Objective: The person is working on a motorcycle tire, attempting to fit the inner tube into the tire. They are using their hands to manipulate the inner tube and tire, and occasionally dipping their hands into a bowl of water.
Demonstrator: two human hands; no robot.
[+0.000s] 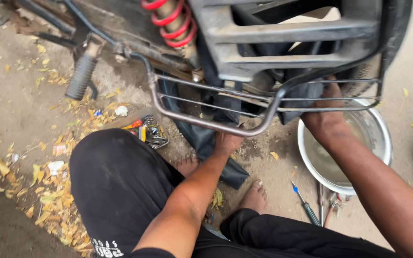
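I squat beside the rear of a motorcycle. A black rubber inner tube (201, 136) hangs down from behind the metal side guard (216, 125) to the ground. My left hand (226, 142) grips the tube just under the guard's lower bar. My right hand (327, 116) reaches up behind the guard and holds another part of the tube near the tyre (397, 33); its fingers are partly hidden by the bars. A red coil shock absorber (170, 21) rises above.
A metal basin (378, 138) with water stands under my right hand. A screwdriver (306, 204) and pliers (328, 203) lie beside my bare foot (254, 196). Small tools (149, 131) rest left of the tube. A footpeg (81, 74) sticks out at the left; dry leaves litter the dirt.
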